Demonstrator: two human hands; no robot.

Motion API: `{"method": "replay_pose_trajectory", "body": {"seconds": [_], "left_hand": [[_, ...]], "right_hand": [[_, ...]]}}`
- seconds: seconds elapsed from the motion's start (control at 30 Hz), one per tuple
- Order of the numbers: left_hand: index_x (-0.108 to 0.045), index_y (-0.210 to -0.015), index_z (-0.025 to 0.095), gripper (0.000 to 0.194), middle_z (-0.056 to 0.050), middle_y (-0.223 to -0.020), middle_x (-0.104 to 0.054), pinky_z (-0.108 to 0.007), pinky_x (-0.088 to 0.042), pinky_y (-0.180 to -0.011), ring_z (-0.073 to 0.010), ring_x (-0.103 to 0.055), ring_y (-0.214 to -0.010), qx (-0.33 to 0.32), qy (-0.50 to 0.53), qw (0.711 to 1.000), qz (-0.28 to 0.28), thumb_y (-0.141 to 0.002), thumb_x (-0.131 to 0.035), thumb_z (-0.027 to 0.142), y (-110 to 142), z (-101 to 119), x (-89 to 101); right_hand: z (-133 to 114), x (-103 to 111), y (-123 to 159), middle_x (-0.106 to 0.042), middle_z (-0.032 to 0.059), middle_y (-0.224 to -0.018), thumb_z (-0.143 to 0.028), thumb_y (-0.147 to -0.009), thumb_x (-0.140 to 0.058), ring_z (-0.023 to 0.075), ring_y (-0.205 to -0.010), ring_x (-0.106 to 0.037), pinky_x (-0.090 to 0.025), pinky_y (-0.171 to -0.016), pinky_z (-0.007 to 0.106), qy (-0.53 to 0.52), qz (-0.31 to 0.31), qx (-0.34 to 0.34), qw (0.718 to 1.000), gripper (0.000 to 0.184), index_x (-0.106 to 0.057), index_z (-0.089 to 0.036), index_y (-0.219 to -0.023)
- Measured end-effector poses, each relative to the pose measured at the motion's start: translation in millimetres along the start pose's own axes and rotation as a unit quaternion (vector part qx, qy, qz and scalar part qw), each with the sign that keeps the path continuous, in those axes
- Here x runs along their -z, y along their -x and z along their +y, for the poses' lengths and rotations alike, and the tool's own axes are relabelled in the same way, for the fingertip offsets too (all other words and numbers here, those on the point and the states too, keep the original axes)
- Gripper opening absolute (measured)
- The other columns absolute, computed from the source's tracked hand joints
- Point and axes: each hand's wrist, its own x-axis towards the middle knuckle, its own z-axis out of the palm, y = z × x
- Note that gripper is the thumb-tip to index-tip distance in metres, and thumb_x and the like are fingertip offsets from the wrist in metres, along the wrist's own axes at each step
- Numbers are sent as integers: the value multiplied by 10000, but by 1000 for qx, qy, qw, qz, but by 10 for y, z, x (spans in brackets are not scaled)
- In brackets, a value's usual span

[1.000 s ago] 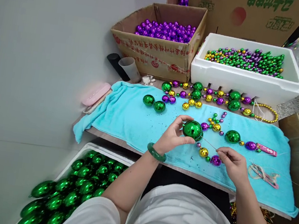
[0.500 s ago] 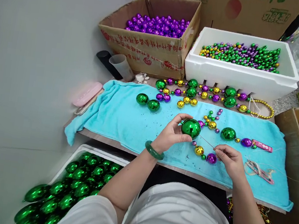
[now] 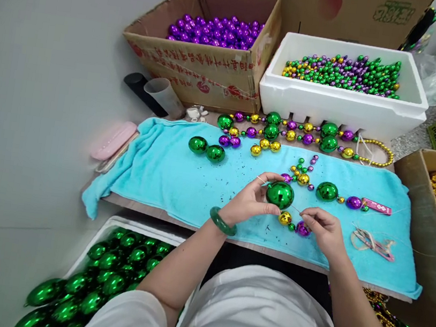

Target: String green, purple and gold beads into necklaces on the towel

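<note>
My left hand (image 3: 251,199), a green bangle (image 3: 223,221) on its wrist, grips a large shiny green bead (image 3: 279,194) between thumb and fingers. A thin pale line shows at the bead's left side, over the fingers. Right of the bead, my right hand (image 3: 323,228) pinches a thin strand that runs to it; whether this is thread or needle I cannot tell. Under and beside the hands lie gold (image 3: 285,218) and purple beads (image 3: 303,228). Another large green bead (image 3: 326,191) and a purple one (image 3: 354,202) lie to the right on the blue towel (image 3: 160,171).
Behind the towel lies a finished-looking bead strand (image 3: 290,135). Farther back stand a carton of purple beads (image 3: 195,63) and a white foam box (image 3: 343,99). A carton of gold beads (image 3: 411,201) is at right, green beads (image 3: 107,261) below left. Small scissors (image 3: 377,245) rest on the towel.
My right hand has come closer to the large green bead, and the visible strand between them is shorter. A thin line now shows at the bead's left. The view has shifted slightly.
</note>
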Motion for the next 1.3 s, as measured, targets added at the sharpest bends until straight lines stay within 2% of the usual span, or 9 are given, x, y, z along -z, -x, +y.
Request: {"method": "replay_pose_trajectory", "body": {"seconds": [0.13,0.23,0.4,0.53,0.67,0.87,0.93,1.07,1.3], "left_hand": [[-557,-1233,240,602,-105,-1231,-556,-284,-492,-761,-215,-582,-1007,20,-28,999,-39,-734,-682,551,-128,-23,131],[-616,-1168,207,497,-112,-1151,-610,-308,-487,-770,-204,-595,-982,-1,-158,987,32,-892,-418,569,-440,35,264],[-705,-974,176,205,-82,-1040,-686,-348,-436,-943,-202,-601,-1002,-88,-504,859,23,-839,-578,264,-1330,65,160],[-704,-1036,177,266,-101,-1102,-693,-370,-441,-960,-239,-606,-1069,-4,-628,778,-4,-858,-521,250,-1943,-66,-128],[-733,-932,133,224,-161,-1009,-709,-389,-492,-868,-288,-641,-995,53,-653,756,-4,-761,-605,197,-2231,-221,-313],[-727,-940,126,257,-151,-1029,-705,-382,-482,-884,-271,-629,-1011,40,-623,781,14,-742,-566,96,-2203,-164,-313],[-712,-989,149,251,-112,-1046,-703,-333,-486,-868,-212,-631,-977,28,-542,839,36,-791,-558,144,-2036,-38,-245],[-670,-1050,152,243,-80,-989,-692,-233,-483,-667,-102,-616,-738,79,-72,991,76,-845,-560,223,-1499,243,-20],[-688,-974,148,175,-55,-884,-685,-212,-467,-641,-93,-615,-723,76,180,976,100,-850,-570,187,-796,424,257]], "right_hand": [[-14,-46,-31,-502,-28,-530,-388,-708,-686,83,-474,-405,-328,-454,227,-54,13,-12,998,219,-654,-172,-712],[-29,16,-39,-507,-27,-528,-398,-688,-702,84,-474,-416,-325,-444,222,-81,38,-10,996,236,-633,-172,-695],[-33,88,-10,-519,-22,-543,-382,-708,-711,85,-488,-434,-337,-452,220,-123,38,2,992,225,-640,-169,-711],[0,103,26,-528,-17,-559,-362,-734,-706,88,-500,-449,-347,-459,221,-134,43,16,990,201,-647,-171,-720],[105,219,76,-545,-13,-592,-324,-762,-703,94,-532,-471,-357,-481,222,-130,59,15,990,147,-662,-184,-769],[163,323,82,-537,-11,-599,-317,-747,-732,96,-545,-472,-345,-475,220,-151,83,3,985,143,-676,-194,-794],[117,297,77,-532,-13,-588,-320,-745,-732,93,-538,-467,-343,-472,217,-147,96,8,984,143,-678,-193,-783],[21,227,57,-526,-15,-573,-309,-756,-711,90,-529,-451,-337,-472,219,-108,131,22,985,129,-681,-184,-764],[-109,40,39,-522,-14,-563,-315,-742,-690,98,-524,-449,-359,-492,239,-64,135,29,988,141,-676,-175,-736]]}}
